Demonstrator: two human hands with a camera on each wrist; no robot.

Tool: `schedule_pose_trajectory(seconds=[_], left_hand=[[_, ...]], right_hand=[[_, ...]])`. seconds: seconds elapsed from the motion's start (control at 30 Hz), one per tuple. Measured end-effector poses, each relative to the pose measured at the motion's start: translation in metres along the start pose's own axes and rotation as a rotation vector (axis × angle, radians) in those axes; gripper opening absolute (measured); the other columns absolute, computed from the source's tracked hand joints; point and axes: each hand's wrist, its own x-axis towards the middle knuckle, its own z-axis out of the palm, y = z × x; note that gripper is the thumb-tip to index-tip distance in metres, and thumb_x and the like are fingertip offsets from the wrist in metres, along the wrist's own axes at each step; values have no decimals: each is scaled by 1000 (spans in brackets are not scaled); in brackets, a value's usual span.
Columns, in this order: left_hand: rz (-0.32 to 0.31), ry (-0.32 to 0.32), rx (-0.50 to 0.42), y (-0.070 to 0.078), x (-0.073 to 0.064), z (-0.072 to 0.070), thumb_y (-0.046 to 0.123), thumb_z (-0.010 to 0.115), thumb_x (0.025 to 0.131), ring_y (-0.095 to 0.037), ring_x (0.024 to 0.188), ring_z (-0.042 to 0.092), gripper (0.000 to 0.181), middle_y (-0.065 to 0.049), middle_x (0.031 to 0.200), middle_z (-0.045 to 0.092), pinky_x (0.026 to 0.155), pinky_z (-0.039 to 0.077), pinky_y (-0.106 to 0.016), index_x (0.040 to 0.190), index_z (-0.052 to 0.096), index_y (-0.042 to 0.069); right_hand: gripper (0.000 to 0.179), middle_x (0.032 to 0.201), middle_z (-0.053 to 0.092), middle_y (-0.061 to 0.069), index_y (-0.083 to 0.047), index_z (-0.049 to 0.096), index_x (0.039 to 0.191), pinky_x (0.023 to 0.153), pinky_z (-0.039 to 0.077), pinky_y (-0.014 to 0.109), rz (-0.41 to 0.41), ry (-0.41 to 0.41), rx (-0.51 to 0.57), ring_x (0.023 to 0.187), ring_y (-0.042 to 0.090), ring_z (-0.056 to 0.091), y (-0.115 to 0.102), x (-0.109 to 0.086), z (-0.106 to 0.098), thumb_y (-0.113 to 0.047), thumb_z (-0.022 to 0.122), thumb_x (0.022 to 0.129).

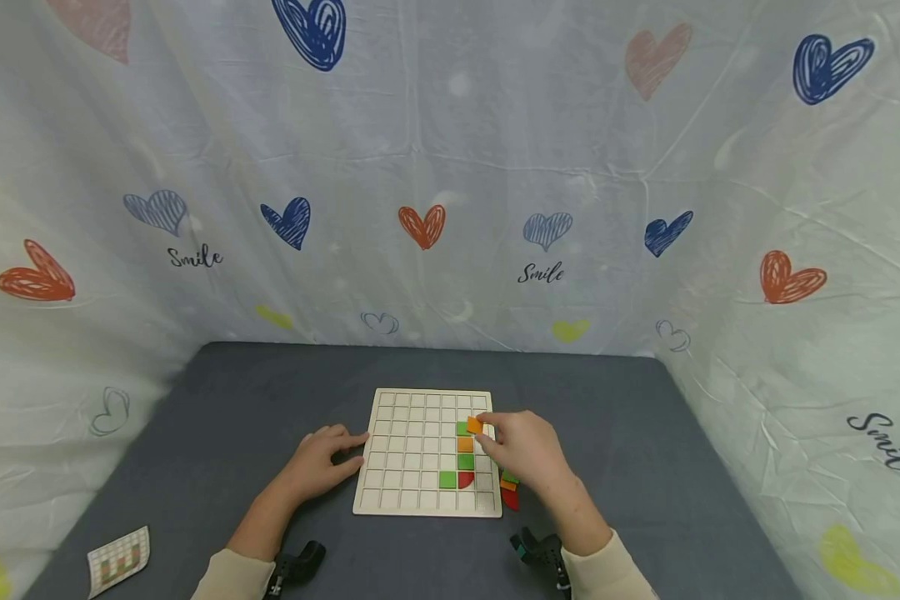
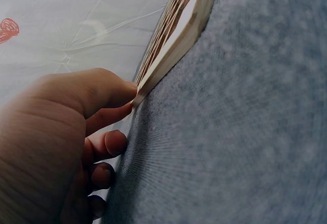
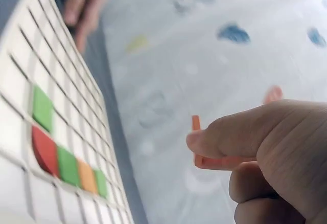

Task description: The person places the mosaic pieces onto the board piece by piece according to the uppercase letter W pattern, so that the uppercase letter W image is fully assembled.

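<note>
A pale wooden grid board (image 1: pixel 405 454) lies flat on the table, with several coloured pieces in its right-hand cells. Among them are green tiles (image 1: pixel 447 480), an orange square tile (image 1: pixel 465 445) and a red piece with one rounded side (image 1: pixel 466 480). My right hand (image 1: pixel 528 450) pinches another orange tile (image 1: pixel 475 426) between thumb and index finger, held above the board near the topmost green tile. In the right wrist view this orange tile (image 3: pixel 196 139) is seen edge-on. With thumb and index fingertips, my left hand (image 1: pixel 315 462) touches the board's left edge (image 2: pixel 171 55).
Loose red, orange and green pieces (image 1: pixel 510 497) lie against the board's right side, partly under my right wrist. A small card with a printed coloured grid (image 1: pixel 119 560) is at the table's front left. A heart-printed sheet (image 1: pixel 480 183) hangs around the dark grey table (image 1: pixel 285 375).
</note>
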Motion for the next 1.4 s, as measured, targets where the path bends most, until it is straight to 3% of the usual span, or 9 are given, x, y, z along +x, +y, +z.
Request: schedule_pose_trajectory(seconds=[0.2,0.3,0.43,0.57,0.87,1.07,1.2,1.3,1.4], left_hand=[[5,-4,10,-1,0,0,27,76,95,-5,70,32,45,14,82,43,73,26,-37,137,69,12],[7,0,15,-2,0,0,27,76,95,-5,70,32,44,15,82,42,73,26,-37,137,69,12],[9,2,6,-1,-1,0,26,76,95,-5,69,32,45,16,82,41,73,26,-37,136,69,11],[11,1,4,-1,0,1,26,76,95,-5,70,32,45,16,82,41,74,26,-37,136,69,11],[12,4,12,-3,0,1,26,76,95,-5,70,32,44,16,82,41,74,26,-37,136,70,12],[17,-1,8,-4,0,1,27,76,95,-5,71,33,44,16,83,43,74,26,-37,136,69,12],[20,-2,0,-4,0,1,26,76,95,-5,71,34,44,16,84,44,74,26,-38,136,69,11],[18,0,0,-5,0,2,26,76,95,-5,71,33,44,15,83,44,74,26,-38,136,69,11],[17,3,5,-5,-1,2,26,76,95,-6,71,33,44,14,82,43,74,26,-37,136,69,12]], right_hand=[[28,45,35,-12,-15,79,119,42,16,23,-106,-66,-20,41,5,21,-22,-1,24,-23,74,94],[26,49,48,-11,-16,80,117,40,20,24,-159,-114,-41,42,4,27,-30,-3,36,-24,75,93],[22,67,68,-10,-19,82,111,40,27,22,-207,-170,-75,47,2,40,-39,-7,52,-24,75,91],[14,80,74,-8,-22,84,101,42,31,21,-245,-163,-142,53,2,50,-43,-10,63,-22,75,91],[8,79,75,-11,-27,87,88,41,33,22,-221,-91,-189,57,4,59,-46,-12,70,-21,81,86],[22,58,61,-12,-25,76,62,39,28,24,-149,2,-171,48,2,42,-49,-13,80,-16,80,82],[30,52,53,-10,-24,69,57,37,24,26,-136,-8,-168,46,3,36,-50,-13,81,-14,74,84],[21,57,58,-11,-23,75,67,38,27,26,-135,-73,-155,48,4,40,-50,-13,76,-22,76,88],[9,75,70,-9,-20,82,90,44,37,24,-115,-117,-114,58,4,53,-43,-16,68,-28,78,89]])
